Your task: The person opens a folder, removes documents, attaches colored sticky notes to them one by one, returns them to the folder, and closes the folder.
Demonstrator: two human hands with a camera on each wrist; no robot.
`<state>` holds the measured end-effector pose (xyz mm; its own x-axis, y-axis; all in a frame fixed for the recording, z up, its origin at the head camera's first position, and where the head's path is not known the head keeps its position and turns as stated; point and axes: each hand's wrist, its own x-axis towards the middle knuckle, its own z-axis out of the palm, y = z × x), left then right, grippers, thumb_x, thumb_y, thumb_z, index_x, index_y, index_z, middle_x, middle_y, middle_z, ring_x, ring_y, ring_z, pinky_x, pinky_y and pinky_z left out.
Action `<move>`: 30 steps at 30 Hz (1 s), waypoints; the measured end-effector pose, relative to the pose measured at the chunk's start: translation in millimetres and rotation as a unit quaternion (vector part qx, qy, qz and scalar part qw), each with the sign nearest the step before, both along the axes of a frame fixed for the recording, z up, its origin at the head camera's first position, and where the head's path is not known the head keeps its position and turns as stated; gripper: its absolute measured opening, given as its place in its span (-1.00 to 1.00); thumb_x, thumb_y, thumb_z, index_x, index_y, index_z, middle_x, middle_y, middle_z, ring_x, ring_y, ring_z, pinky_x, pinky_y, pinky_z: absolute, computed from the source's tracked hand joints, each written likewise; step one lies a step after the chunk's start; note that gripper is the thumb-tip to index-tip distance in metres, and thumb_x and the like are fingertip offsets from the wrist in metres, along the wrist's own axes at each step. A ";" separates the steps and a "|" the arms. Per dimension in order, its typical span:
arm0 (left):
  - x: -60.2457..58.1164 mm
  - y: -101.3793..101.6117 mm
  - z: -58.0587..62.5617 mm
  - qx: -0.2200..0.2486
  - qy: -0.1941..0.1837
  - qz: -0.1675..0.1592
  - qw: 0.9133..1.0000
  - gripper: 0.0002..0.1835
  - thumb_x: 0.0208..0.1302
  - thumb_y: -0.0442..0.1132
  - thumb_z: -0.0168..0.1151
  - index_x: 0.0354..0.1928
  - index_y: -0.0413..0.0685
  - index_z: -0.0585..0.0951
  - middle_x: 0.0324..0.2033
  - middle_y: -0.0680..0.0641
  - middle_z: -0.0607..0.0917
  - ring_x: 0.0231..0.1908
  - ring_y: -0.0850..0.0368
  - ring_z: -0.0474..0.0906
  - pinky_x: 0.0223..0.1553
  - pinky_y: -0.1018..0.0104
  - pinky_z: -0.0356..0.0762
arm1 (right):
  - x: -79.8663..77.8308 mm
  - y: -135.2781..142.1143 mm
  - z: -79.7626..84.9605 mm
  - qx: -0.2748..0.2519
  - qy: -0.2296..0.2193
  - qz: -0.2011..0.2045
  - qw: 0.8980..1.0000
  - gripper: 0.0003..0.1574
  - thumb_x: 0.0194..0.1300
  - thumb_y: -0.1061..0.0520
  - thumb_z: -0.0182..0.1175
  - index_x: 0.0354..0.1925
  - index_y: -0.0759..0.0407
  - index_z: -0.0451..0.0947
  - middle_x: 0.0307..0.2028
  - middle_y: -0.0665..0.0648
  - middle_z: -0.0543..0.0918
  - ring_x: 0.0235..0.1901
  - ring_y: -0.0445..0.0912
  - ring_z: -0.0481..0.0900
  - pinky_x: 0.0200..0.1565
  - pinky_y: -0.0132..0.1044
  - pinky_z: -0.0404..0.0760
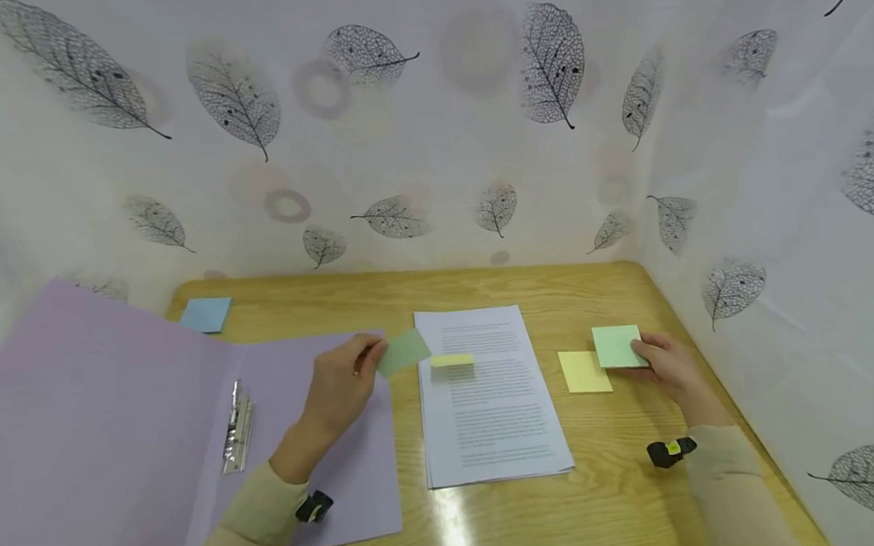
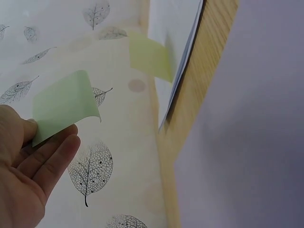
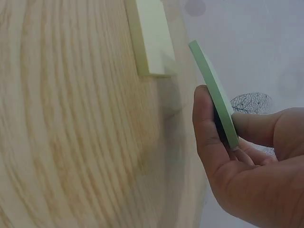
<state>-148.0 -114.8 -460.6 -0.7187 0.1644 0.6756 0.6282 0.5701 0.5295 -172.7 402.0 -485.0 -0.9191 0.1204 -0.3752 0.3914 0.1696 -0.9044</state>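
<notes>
My left hand (image 1: 344,380) pinches a single green sticky note (image 1: 403,353) by one edge, above the gap between the folder and the papers. In the left wrist view the note's free edge curls slightly. A pad of green sticky notes (image 1: 616,346) is gripped between thumb and fingers of my right hand (image 1: 671,367), raised off the table. Just left of it a yellow sticky note pad (image 1: 584,372) lies on the wood. On the stack of printed paper (image 1: 491,420) a yellow sticky note (image 1: 452,360) is stuck, standing up from the page.
An opened purple folder (image 1: 116,426) with a metal clip (image 1: 237,427) takes up the left side. A blue sticky note pad (image 1: 207,315) lies at the back left corner. Leaf-patterned sheeting (image 1: 429,140) encloses the wooden table (image 1: 558,291) at the back and sides.
</notes>
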 end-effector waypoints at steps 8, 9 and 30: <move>1.2 0.5 2.1 0.000 -0.014 -0.001 1.000 -0.94 0.34 -0.46 0.40 -0.19 -0.33 0.72 -0.44 -0.19 0.79 -0.57 0.21 0.55 -0.56 0.43 0.56 | 5.6 13.5 -5.8 0.006 -0.010 0.000 1.000 -0.17 0.70 0.17 -0.13 0.60 0.57 -0.26 0.59 0.62 -0.14 -0.24 -0.50 0.57 0.00 -0.38 0.78; 1.2 0.6 2.3 0.000 -0.014 -0.001 1.000 -0.94 0.34 -0.46 0.40 -0.19 -0.33 0.72 -0.44 -0.19 0.79 -0.56 0.21 0.56 -0.55 0.43 0.57 | 5.7 14.8 -6.7 0.007 -0.009 0.000 1.000 -0.17 0.70 0.18 -0.13 0.59 0.58 -0.26 0.59 0.64 -0.13 -0.24 -0.49 0.58 -0.02 -0.38 0.78; 2.4 -0.1 5.3 0.010 -0.007 -0.011 1.000 -0.93 0.34 -0.48 0.40 -0.18 -0.34 0.72 -0.41 -0.21 0.81 -0.55 0.19 0.62 -0.54 0.43 0.61 | 11.3 15.4 0.2 0.304 0.025 -0.017 0.952 -0.26 0.61 -0.04 0.02 0.43 0.53 0.33 0.34 0.63 0.46 -0.15 0.17 0.75 -0.04 -0.03 0.76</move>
